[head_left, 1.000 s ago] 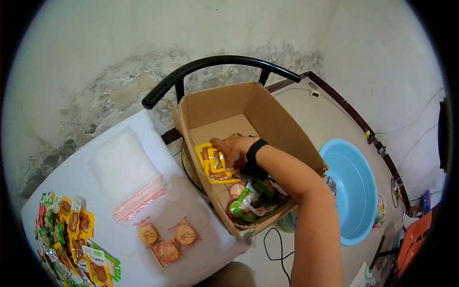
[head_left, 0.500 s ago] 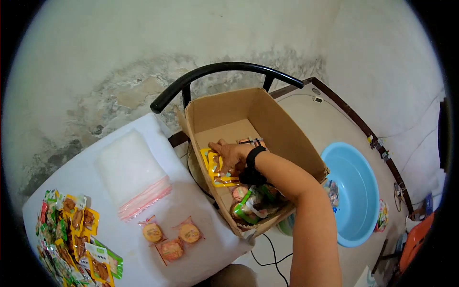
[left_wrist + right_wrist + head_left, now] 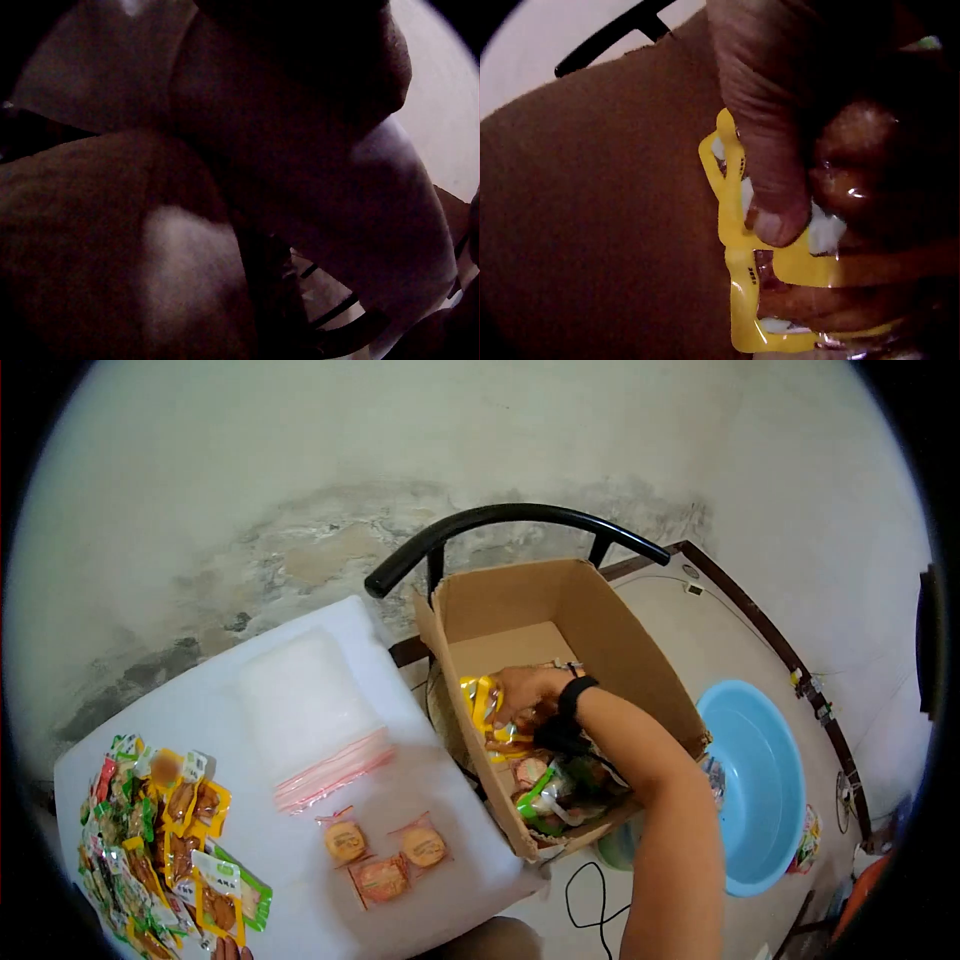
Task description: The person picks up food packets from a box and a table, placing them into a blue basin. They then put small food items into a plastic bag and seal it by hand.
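Observation:
Inside the cardboard box [image 3: 505,598], my right hand [image 3: 530,695] holds yellow-edged snack packets [image 3: 480,702] by the box's left wall. In the right wrist view the thumb of my right hand [image 3: 769,180] lies over a yellow-edged packet [image 3: 742,300], its other fingers mostly in shadow. Green packets [image 3: 545,807] and a round pink-wrapped item [image 3: 530,771] lie nearer the front of the box. At the bottom edge of the head view, only fingertips of my left hand [image 3: 232,951] show, at the lower edge of a snack packet [image 3: 218,905]. The left wrist view is dark, mostly cloth.
On the white-covered table [image 3: 450,880] lie a stack of clear bags [image 3: 305,705], three round wrapped cakes [image 3: 424,847] and a heap of snack packets [image 3: 125,850]. The box rests against a black chair rail [image 3: 510,513]. A blue basin [image 3: 775,800] stands on the floor at right.
My right hand has gripped the yellow-edged packets, and one now stands tilted up. Left fingertips have come into view at the bottom left. The head view has shifted, moving the scene rightward.

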Available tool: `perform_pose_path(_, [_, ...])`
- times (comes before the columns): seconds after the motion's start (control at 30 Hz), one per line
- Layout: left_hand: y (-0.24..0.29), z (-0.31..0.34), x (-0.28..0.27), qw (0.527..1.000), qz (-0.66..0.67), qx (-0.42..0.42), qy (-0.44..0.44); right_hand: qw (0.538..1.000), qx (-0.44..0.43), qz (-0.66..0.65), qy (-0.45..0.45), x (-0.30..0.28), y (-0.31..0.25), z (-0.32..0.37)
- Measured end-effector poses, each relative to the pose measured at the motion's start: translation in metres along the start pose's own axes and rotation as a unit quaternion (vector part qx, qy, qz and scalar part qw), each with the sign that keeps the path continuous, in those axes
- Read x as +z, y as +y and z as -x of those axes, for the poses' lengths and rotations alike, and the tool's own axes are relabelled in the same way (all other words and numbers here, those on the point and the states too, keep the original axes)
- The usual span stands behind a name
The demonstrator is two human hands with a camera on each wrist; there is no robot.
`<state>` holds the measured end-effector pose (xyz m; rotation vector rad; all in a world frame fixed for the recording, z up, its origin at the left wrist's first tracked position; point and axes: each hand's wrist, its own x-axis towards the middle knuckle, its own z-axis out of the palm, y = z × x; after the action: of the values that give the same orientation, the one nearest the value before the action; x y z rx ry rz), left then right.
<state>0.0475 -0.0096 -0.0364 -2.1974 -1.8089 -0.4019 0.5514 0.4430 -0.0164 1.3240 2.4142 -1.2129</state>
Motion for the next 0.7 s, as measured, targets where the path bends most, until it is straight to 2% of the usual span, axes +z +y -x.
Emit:
perform_pose_path(0.07, [-0.002, 0.006, 0.003, 1.000, -0.004, -0.004, -0.003, 0.993, 0.043, -0.050, 0.101, -0.020, -0.006, 0.016])
perform_pose_path(0.13, [0.000, 0.004, 0.001, 1.000, 0.002, -0.009, -0.006, 0.970, 0.064, -0.007, 0.234, -0.041, 0.009, 0.024])
perform_pose_path(0.17, [0.001, 0.004, 0.000, 1.000, -0.002, -0.015, -0.006, 0.970, 0.060, -0.002, 0.236, -0.051, 0.008, 0.035])
perform_pose_path(0.23, [0.000, 0.007, 0.000, 1.000, 0.001, -0.020, -0.003, 0.923, 0.017, -0.091, 0.374, -0.066, 0.000, 0.060])
perform_pose_path(0.27, [0.000, 0.009, 0.002, 1.000, 0.008, -0.022, -0.005, 0.922, 0.014, -0.084, 0.377, -0.071, -0.003, 0.072])
perform_pose_path(0.33, [0.001, 0.011, 0.002, 1.000, 0.010, -0.027, -0.005, 0.875, -0.052, -0.198, 0.440, -0.078, -0.014, 0.092])
perform_pose_path(0.4, [0.000, 0.010, 0.000, 0.999, 0.009, -0.032, -0.005, 0.869, -0.070, -0.214, 0.439, -0.080, -0.044, 0.119])
perform_pose_path(0.5, [0.004, 0.007, -0.006, 0.999, 0.017, -0.040, -0.027, 0.808, -0.128, -0.312, 0.484, -0.076, -0.066, 0.142])
perform_pose_path(0.53, [-0.011, 0.023, 0.027, 0.994, 0.073, -0.079, 0.006, 0.804, -0.132, -0.349, 0.462, -0.070, -0.085, 0.154])
perform_pose_path(0.57, [-0.005, 0.018, 0.020, 0.990, 0.103, -0.099, -0.002, 0.802, -0.136, -0.388, 0.432, -0.062, -0.105, 0.164])
perform_pose_path(0.6, [-0.001, 0.014, 0.014, 0.988, 0.118, -0.093, 0.022, 0.778, -0.185, -0.453, 0.395, -0.052, -0.125, 0.167])
perform_pose_path(0.63, [0.008, 0.006, -0.001, 0.987, 0.122, -0.102, 0.019, 0.778, -0.229, -0.456, 0.366, -0.048, -0.131, 0.162])
perform_pose_path(0.67, [0.003, 0.008, 0.006, 0.987, 0.120, -0.080, 0.073, 0.772, -0.230, -0.470, 0.361, -0.031, -0.161, 0.164])
perform_pose_path(0.7, [0.006, 0.003, 0.004, 0.975, 0.167, -0.101, 0.105, 0.768, -0.233, -0.500, 0.326, -0.012, -0.189, 0.164])
